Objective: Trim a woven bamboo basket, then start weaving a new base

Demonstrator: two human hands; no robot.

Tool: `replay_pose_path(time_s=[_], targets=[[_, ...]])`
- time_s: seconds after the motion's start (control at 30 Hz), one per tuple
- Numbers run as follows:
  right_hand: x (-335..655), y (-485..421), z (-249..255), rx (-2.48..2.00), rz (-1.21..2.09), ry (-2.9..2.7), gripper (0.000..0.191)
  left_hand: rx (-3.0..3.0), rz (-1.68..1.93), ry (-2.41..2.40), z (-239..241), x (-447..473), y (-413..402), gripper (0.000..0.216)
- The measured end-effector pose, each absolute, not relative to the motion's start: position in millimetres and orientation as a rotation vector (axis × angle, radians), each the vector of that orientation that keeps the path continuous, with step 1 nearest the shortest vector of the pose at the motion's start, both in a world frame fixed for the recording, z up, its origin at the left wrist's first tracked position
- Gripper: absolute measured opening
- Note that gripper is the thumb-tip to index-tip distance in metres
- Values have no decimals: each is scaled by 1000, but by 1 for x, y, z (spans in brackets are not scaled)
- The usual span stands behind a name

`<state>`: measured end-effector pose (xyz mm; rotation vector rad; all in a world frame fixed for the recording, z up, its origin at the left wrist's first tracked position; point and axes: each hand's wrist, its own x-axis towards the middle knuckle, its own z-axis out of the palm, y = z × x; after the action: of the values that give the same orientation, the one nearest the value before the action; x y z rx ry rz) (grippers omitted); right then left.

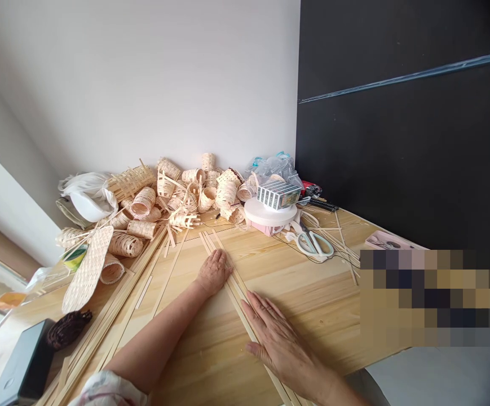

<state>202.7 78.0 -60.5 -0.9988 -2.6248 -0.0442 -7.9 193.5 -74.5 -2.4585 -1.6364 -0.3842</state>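
Several long, thin bamboo strips [233, 291] lie side by side on the wooden table, running from near the pile of woven pieces toward me. My left hand [213, 274] is at their far part, its fingers curled and pressed together over the strips. Closer to me, my right hand [281, 344] rests palm down along the same strips, fingers stretched out and the thumb apart. Part of the strips is hidden beneath both hands.
Woven bamboo cylinders [143, 202] are heaped along the wall. More loose strips [113, 299] lie left, near a flat woven oval [87, 270] and a dark box [25, 361]. Scissors [314, 242] lie right of a white round stand [270, 213]. A pink tray [391, 241] is farther right.
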Motion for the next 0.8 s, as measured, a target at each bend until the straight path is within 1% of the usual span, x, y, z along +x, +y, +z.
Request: replay_pose_path(time_s=[0.13, 0.33, 0.63, 0.7, 0.8], targets=[[202, 85, -67, -977, -92, -2618, 59, -2463, -401, -1621, -75, -9, 195, 45], [200, 88, -64, -958, -84, -2653, 56, -2459, -401, -1587, -74, -9, 196, 44], [199, 85, -46, -1053, 115, -2628, 51, -2501, -331, -1648, -56, -15, 183, 44], [205, 81, -37, -1114, 170, -2507, 44, -2519, -355, -1646, -52, -17, 181, 41], [224, 67, -26, -1278, 303, -2246, 28, -2543, -390, -1612, -48, -20, 178, 37]])
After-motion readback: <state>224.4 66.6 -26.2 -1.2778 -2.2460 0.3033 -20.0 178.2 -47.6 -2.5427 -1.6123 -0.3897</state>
